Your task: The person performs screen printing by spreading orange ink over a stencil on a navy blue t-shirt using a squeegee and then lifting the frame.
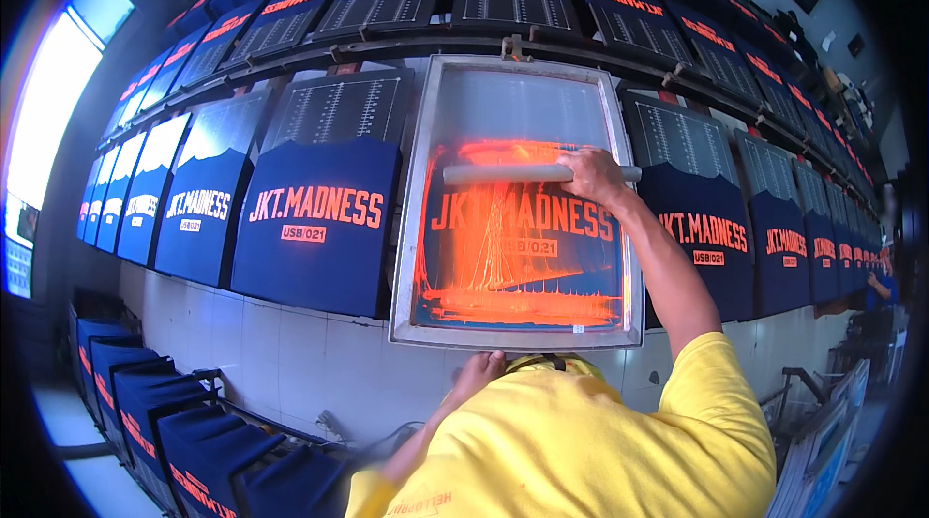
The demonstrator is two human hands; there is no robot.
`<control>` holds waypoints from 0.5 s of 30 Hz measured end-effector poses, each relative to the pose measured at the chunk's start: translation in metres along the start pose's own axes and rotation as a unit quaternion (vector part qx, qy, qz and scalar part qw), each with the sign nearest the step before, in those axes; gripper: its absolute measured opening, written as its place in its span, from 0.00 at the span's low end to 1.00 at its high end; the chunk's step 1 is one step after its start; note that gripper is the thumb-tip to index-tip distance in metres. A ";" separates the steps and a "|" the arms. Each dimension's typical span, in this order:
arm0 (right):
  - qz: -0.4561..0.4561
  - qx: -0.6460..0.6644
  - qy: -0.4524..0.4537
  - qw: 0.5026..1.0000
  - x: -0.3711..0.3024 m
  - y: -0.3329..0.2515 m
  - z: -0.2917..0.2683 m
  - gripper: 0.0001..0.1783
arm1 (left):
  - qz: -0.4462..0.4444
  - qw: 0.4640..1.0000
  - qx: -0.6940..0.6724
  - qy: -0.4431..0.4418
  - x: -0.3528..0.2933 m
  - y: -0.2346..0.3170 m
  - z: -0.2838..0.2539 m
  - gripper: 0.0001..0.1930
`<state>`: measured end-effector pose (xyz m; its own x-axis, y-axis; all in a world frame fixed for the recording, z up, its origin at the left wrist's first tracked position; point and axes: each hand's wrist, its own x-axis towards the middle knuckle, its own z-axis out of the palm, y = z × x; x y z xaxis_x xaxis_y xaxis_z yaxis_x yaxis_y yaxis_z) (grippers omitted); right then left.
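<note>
Gripping the grey squeegee (494, 173) right of its middle, the right hand (592, 174) has its fingers clamped around the bar, and what a reach across the upper half of the framed screen (523, 337)! Its left end sits inside the screen's left edge, its right end out over the right edge. Orange ink (513, 305) shows above the bar, streaks below it, and lies in a thick band near the lower edge. Down there, the left hand (476, 370) waits just by that lower edge; its fingers are partly hidden, so I can't tell whether they grip anything.

Now for technique: this off-centre hold probably loads the right side, so a grip nearer the middle should even the pressure. Keep the blade square to the side edges, hold one angle, and cover the lettering in a single steady stroke. The screen should stay dead still, or the edges could blur!
</note>
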<state>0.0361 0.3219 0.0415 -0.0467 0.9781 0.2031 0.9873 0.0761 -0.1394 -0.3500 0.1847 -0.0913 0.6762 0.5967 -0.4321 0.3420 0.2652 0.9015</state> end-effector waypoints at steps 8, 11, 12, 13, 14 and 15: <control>0.007 0.009 -0.054 0.998 -0.077 -0.064 -0.008 0.12 | 0.015 1.000 -0.009 -0.004 0.008 -0.021 0.000 0.24; 0.023 -0.018 -0.060 0.998 -0.124 -0.101 0.000 0.13 | 0.025 0.999 -0.015 -0.017 0.008 -0.012 -0.001 0.24; 0.024 -0.028 -0.076 0.996 -0.138 -0.116 0.002 0.14 | 0.028 0.999 -0.011 -0.017 0.007 -0.010 -0.003 0.24; 0.027 -0.021 -0.043 0.998 -0.152 -0.132 0.005 0.14 | 0.031 0.999 -0.006 -0.019 0.006 -0.007 -0.004 0.25; 0.030 -0.013 -0.010 0.999 -0.165 -0.149 0.010 0.14 | 0.015 1.000 -0.014 -0.021 0.006 -0.005 -0.005 0.24; 0.034 -0.006 0.023 0.999 -0.173 -0.158 0.011 0.15 | -0.001 0.999 -0.022 -0.025 0.005 -0.002 -0.005 0.24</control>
<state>-0.1135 0.1426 0.0179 0.0279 0.9707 0.2387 0.9897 0.0067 -0.1429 -0.3507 0.1910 -0.0946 0.7081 0.5570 -0.4339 0.3154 0.3003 0.9002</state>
